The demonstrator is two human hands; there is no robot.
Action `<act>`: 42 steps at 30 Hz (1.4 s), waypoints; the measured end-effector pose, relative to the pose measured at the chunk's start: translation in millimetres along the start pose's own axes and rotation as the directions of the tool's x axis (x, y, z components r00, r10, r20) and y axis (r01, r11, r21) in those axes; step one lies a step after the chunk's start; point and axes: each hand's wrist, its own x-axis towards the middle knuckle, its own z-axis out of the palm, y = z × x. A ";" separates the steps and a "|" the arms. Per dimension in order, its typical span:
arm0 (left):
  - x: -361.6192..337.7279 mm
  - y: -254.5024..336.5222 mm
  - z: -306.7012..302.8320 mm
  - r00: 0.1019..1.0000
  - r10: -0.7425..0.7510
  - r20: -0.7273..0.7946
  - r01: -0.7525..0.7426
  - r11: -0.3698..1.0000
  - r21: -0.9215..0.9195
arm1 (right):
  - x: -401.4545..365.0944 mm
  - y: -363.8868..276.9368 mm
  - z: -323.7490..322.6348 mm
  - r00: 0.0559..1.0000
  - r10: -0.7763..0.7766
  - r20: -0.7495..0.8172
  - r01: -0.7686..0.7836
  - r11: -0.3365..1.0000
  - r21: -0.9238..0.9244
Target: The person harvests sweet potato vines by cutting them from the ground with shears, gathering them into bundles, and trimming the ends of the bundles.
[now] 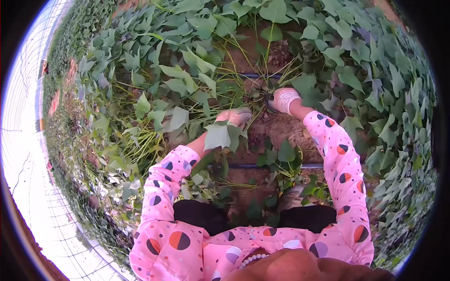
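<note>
My left hand [233, 117], in a light glove, is closed around leafy green vine stems [206, 114]. A broad pale leaf [218, 136] hangs over its wrist side. To its right, my right hand [283, 99], in a pale glove with a striped cuff, is curled at the base of the plant [255, 96], where many stems come together. Something dark and curved [269, 102] shows at the right hand's fingers; its kind is hidden. The two hands are a little apart, low over brown soil [276, 129].
Thin black irrigation pipes [243, 166] cross the soil in front of my knees and beyond the plant. Dense leafy vines [365, 79] spread on both sides and ahead. A small leafy plant [286, 157] grows between me and my hands. Pale netting [28, 117] stands at the far left.
</note>
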 end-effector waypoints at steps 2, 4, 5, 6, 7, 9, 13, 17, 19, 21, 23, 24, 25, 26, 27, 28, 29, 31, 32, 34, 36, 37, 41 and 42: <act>38.2 -6.0 1.6 0.959 0.133 -0.251 -0.213 0.920 -0.328 | 1.3 4.8 16.5 0.998 0.038 -0.045 -0.036 0.999 0.040; 93.1 -11.7 5.5 0.954 0.073 -0.289 -0.181 0.912 -0.368 | 17.5 20.0 52.5 0.997 0.013 -0.075 -0.012 1.000 0.019; 121.8 -22.1 9.0 0.979 0.148 -0.138 -0.155 0.987 -0.040 | 35.4 32.0 83.1 0.983 -0.075 -0.168 0.068 0.997 -0.047; 143.2 -33.7 12.8 0.986 0.161 0.030 -0.163 0.941 0.295 | 44.9 39.6 96.5 0.953 -0.168 -0.253 0.141 0.983 -0.121; 153.3 -44.2 19.0 0.986 0.163 0.024 -0.163 0.940 0.301 | 45.6 34.8 90.8 0.981 -0.105 -0.165 0.097 0.994 -0.055; 169.4 -57.6 32.9 0.948 0.278 0.154 -0.306 0.664 0.682 | 24.9 26.0 65.9 0.995 0.000 -0.097 0.000 1.000 0.003; 175.1 -50.7 26.3 0.959 0.005 0.285 -0.217 0.659 0.720 | -2.5 27.6 63.0 0.993 0.099 -0.065 -0.093 0.991 0.096; 162.3 -44.5 -8.7 0.991 -0.010 0.130 -0.087 0.688 0.721 | -17.1 42.8 73.3 0.984 0.031 -0.175 0.000 0.985 0.175; 138.2 -45.3 -30.2 0.998 0.063 -0.013 -0.039 0.744 0.667 | -19.4 51.0 81.2 0.982 0.033 -0.188 0.016 0.968 0.251; 108.9 -46.6 -59.1 0.986 0.103 -0.134 0.011 0.754 0.657 | -21.4 44.4 78.5 0.979 0.028 -0.203 0.042 0.942 0.333; 87.0 -53.4 -94.3 0.963 0.139 -0.231 0.052 0.745 0.665 | -31.5 38.9 56.6 0.991 0.091 -0.100 -0.055 0.947 0.317; 78.9 -70.8 -105.5 0.933 0.200 -0.300 0.063 0.730 0.681 | -18.3 45.3 71.8 0.991 0.085 -0.101 -0.049 0.946 0.320; 71.3 -60.8 -127.1 0.813 0.251 -0.525 0.178 0.752 0.635 | 4.7 60.9 100.0 0.986 -0.069 -0.155 0.101 0.973 0.206; 63.4 -61.4 -152.6 0.711 0.222 -0.667 0.268 0.792 0.549 | 18.8 70.0 117.6 0.955 -0.226 -0.189 0.245 0.966 0.081; 56.2 -93.5 -164.4 0.462 0.120 -0.879 0.240 0.937 0.254 | 19.8 68.1 120.4 0.937 -0.201 -0.287 0.245 0.961 0.126; 55.3 -87.8 -188.1 0.126 -0.297 -0.946 -0.018 0.953 -0.302 | 14.5 59.7 109.4 0.936 -0.208 -0.284 0.252 0.960 0.124; 39.5 -90.5 -222.1 0.060 -0.492 -0.869 -0.181 0.850 -0.494 | 2.2 45.3 81.5 0.979 -0.092 -0.183 0.138 0.957 0.255; 32.0 -57.8 -252.6 0.017 -0.368 -0.930 -0.218 0.906 -0.363 | -20.1 21.3 36.5 0.998 0.010 -0.068 0.016 0.931 0.365; 26.1 -43.5 -255.4 0.078 -0.409 -0.909 -0.247 0.876 -0.415 | -30.7 10.9 21.9 0.996 0.008 -0.087 0.015 0.965 0.260; 19.1 -37.9 -240.3 0.296 -0.250 -0.922 0.224 0.956 -0.187 | -33.2 -3.9 9.9 0.995 0.001 -0.105 0.015 0.988 0.151; 30.0 -37.8 -202.2 0.582 -0.158 -0.798 0.090 0.987 -0.130 | -27.0 -14.1 4.2 0.993 0.032 -0.111 -0.038 0.998 -0.057; 36.3 -30.2 -182.0 0.741 -0.254 -0.622 0.215 0.967 -0.138 | -22.5 -16.3 6.3 0.993 0.028 -0.111 -0.034 0.998 -0.061; 83.0 -22.5 -105.3 0.985 -0.075 0.158 0.001 0.905 0.426 | -23.0 -30.1 9.1 0.998 0.006 -0.062 -0.017 0.984 -0.180; 92.8 -21.5 -91.0 0.935 -0.147 0.324 -0.036 0.867 0.497 | -29.1 -35.8 8.5 1.000 0.005 -0.022 -0.008 0.991 -0.131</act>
